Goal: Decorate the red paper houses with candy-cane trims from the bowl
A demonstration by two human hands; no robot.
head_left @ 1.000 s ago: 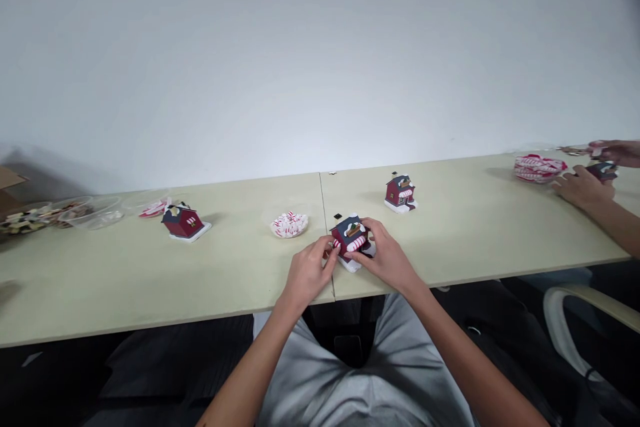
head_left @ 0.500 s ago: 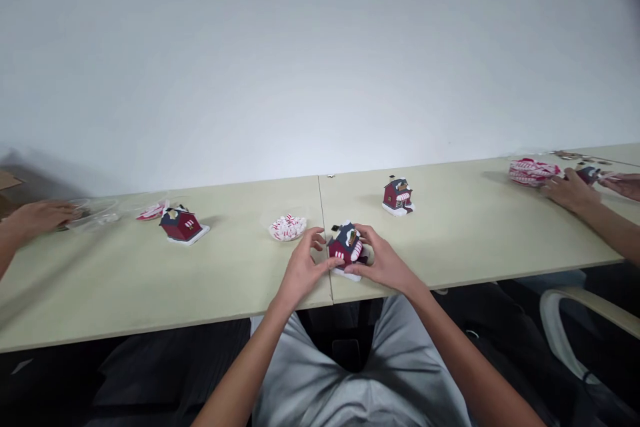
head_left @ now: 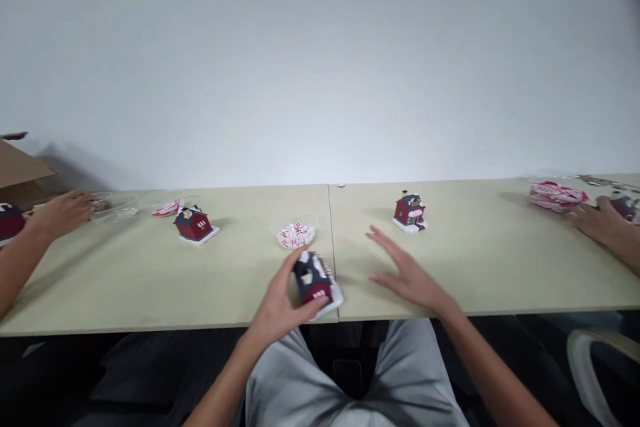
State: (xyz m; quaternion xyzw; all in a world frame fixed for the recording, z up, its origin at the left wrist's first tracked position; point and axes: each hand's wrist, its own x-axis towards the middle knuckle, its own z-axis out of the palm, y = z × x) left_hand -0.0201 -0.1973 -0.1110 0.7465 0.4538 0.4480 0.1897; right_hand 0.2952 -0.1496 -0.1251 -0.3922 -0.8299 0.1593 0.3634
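Observation:
My left hand (head_left: 283, 300) grips a small model house (head_left: 314, 279) with dark red walls, a snowy dark blue roof and a white base, near the table's front edge. The house looks slightly blurred and turned. To its right, my right hand (head_left: 407, 273) hovers over the table with fingers apart and nothing in them. Just behind the held house sits a clear bowl of red-and-white striped pieces (head_left: 297, 235). A second model house (head_left: 410, 212) stands beyond my right hand, and a third house (head_left: 197, 224) stands to the left.
At far left a co-worker's hand (head_left: 65, 213) reaches by clear plastic containers (head_left: 115, 203) and a cardboard box (head_left: 23, 167). On the right another person's hand (head_left: 603, 220) is near a red-and-white bundle (head_left: 557, 195). A seam (head_left: 331, 233) divides the table (head_left: 475, 260).
My right hand has let go of the house and moved away to the right, its fingers spreading. My left hand has shifted the house left and turned it. The camera view has shifted slightly.

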